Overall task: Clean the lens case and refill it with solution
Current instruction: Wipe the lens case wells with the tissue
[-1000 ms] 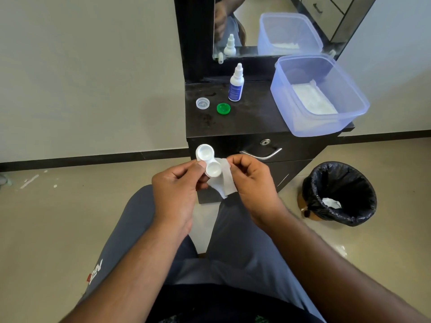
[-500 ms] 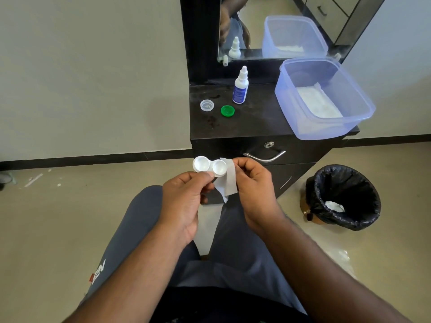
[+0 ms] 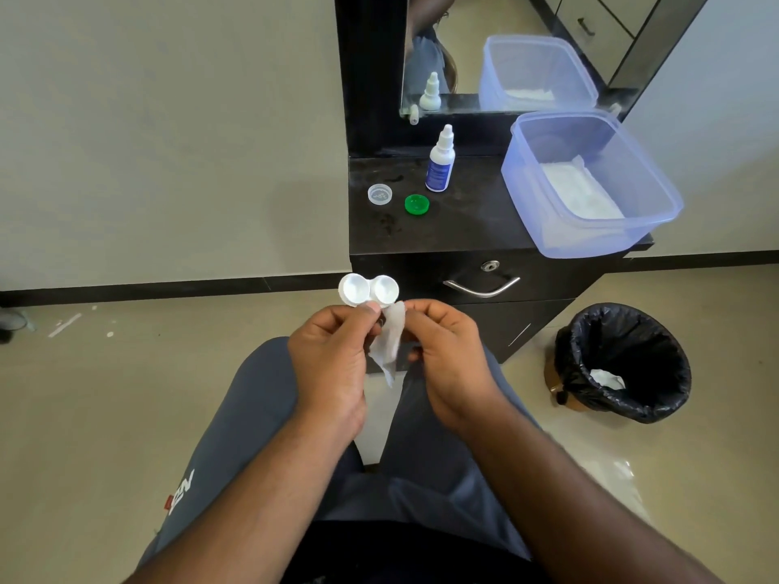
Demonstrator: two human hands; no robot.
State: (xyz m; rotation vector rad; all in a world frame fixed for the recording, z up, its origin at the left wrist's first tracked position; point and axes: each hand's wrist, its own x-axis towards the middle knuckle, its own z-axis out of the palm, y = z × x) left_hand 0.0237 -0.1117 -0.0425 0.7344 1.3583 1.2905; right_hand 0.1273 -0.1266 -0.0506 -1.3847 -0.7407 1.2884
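1. The white lens case (image 3: 368, 290), both wells uncapped and facing up, is held in the air above the person's lap, in front of the dark cabinet (image 3: 447, 229).
2. The left hand (image 3: 333, 364) pinches the case at its lower edge between thumb and curled fingers, so the two wells stand clear above the fingertips.
3. The right hand (image 3: 447, 356) pinches a small white tissue (image 3: 390, 341) at its top, just beside the right well; the tissue hangs down between the two hands, its lower tip loose.
4. Whether the tissue touches the case cannot be told from this angle.
5. On the cabinet top, a clear cap (image 3: 379, 193) and a green cap (image 3: 417, 204) lie side by side near the left edge, apart from each other.
6. A solution bottle (image 3: 440, 166), white with a blue label and closed nozzle, stands upright just behind the green cap.
7. A translucent blue plastic tub (image 3: 590, 242) sits on the right of the cabinet, overhanging its front edge, with white folded tissue inside.
8. A mirror (image 3: 463, 48) behind reflects the bottle and the tub.
9. On the floor to the right stands a bin with a black liner (image 3: 632, 398), holding a crumpled white piece.
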